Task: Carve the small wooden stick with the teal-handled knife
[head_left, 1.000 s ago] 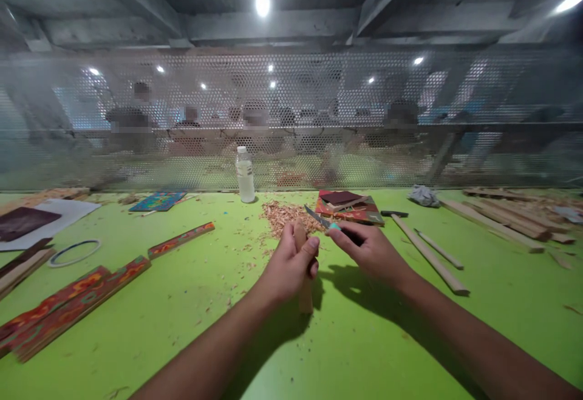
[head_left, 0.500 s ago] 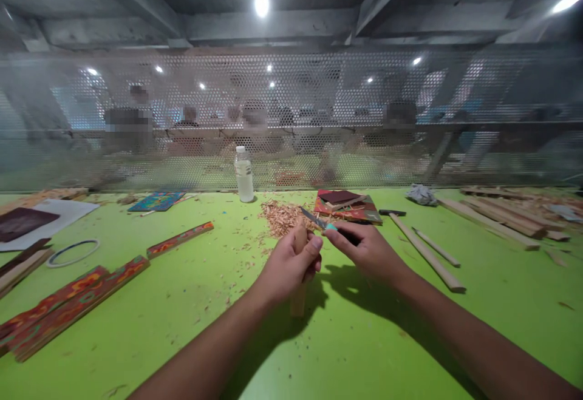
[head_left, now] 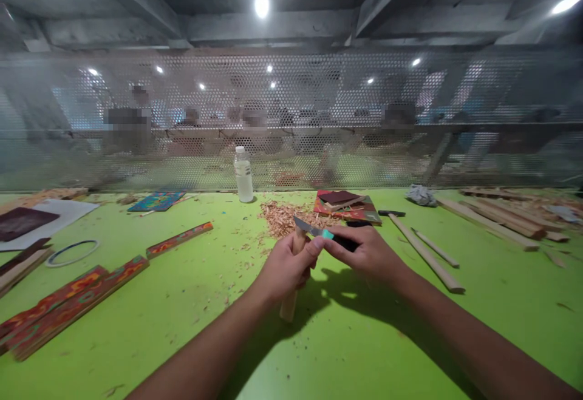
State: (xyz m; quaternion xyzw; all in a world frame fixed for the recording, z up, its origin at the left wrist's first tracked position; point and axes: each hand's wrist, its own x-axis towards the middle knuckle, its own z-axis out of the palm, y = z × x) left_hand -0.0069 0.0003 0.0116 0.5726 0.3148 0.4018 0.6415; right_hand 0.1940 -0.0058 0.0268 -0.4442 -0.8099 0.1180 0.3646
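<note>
My left hand is wrapped round a pale wooden stick, whose lower end shows below the fist and whose top shows above it. In my right hand is a knife with a black and turquoise handle. Its blade points left and lies across the top of the stick. My left thumb is close to the turquoise part of the handle. A heap of wood shavings lies just beyond both hands on the green table.
A water bottle stands near the mesh screen. Painted wooden strips and a tape ring lie left. Sandpaper sits beyond my right hand. A hammer and wooden sticks lie right.
The knife has shifted left and down, bringing its blade over the stick's top. The stick's lower end has swung left. More of the black handle shows.
</note>
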